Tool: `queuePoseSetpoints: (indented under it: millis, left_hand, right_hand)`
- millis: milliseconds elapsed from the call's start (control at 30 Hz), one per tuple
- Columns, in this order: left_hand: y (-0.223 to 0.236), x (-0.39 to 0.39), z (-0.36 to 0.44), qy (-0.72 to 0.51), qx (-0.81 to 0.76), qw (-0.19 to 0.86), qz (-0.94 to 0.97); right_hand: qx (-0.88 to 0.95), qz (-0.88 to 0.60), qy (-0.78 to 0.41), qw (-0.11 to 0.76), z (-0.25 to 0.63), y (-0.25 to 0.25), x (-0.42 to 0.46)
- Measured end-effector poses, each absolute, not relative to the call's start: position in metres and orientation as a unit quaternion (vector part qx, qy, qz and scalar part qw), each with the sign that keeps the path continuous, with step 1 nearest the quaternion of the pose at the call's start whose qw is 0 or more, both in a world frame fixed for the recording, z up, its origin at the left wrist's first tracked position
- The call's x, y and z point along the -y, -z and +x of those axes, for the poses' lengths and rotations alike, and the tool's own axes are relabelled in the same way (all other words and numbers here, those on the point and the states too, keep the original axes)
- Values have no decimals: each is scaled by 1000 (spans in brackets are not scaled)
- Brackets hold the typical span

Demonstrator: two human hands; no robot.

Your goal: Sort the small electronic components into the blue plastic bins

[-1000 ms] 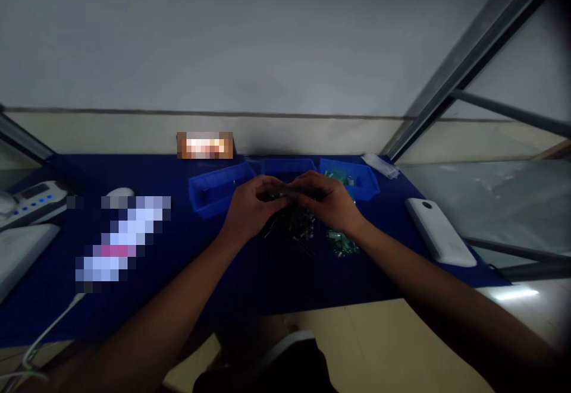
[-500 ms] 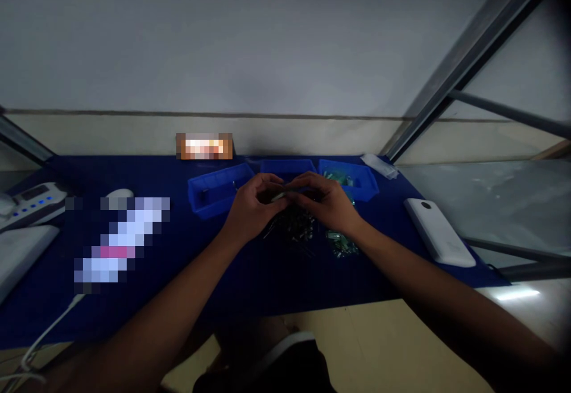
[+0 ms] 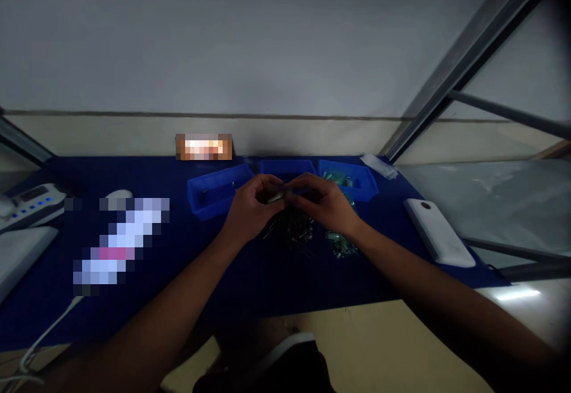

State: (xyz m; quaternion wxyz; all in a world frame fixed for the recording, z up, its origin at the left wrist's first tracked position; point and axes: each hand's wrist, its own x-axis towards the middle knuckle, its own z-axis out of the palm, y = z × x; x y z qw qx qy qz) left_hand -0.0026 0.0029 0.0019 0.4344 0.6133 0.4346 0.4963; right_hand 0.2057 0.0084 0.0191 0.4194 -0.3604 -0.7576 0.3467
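My left hand [image 3: 256, 206] and my right hand [image 3: 323, 201] meet above the middle of the table, fingertips almost touching. Between the left thumb and fingers is a small pale piece [image 3: 275, 197], too small and dim to name. The right thumb and fingers pinch at its right end; what they grip is hidden. Below the hands lies a heap of thin dark metal parts [image 3: 297, 226]. Right of it, under my right wrist, is a pile of small greenish clear pieces [image 3: 341, 244].
Three blue bins [image 3: 218, 191] stand behind the hands; the right bin [image 3: 368, 182] holds greenish pieces. A white power bank [image 3: 439, 232] lies at the right, a clear packet [image 3: 379, 166] behind it. At the left are a blurred-out device with a white cable [image 3: 49, 327] and a power strip [image 3: 33, 203].
Both hands stay in nearly the same place, with only slight shifts of the fingers around the small pale piece.
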Motion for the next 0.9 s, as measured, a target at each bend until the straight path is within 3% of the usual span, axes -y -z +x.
queuePoseSetpoints:
  millis: [200,433,667,900]
  left_hand:
    - [-3,-2,-4,-479,-406,465,624]
    - [-11,2,0,-505,-426,451,601]
    - [-7,-1,-3,-509,-425,445,602]
    - [-7,-1,0,-511,-423,456,594]
  right_hand:
    - [754,-362,-354,420,207,-17,-9]
    - [722,-375,-324,483,208,-16,-13]
    - [691,-388,-401,459,208,-14,-14]
    - [641,-400,-413,508,207,-10,-17]
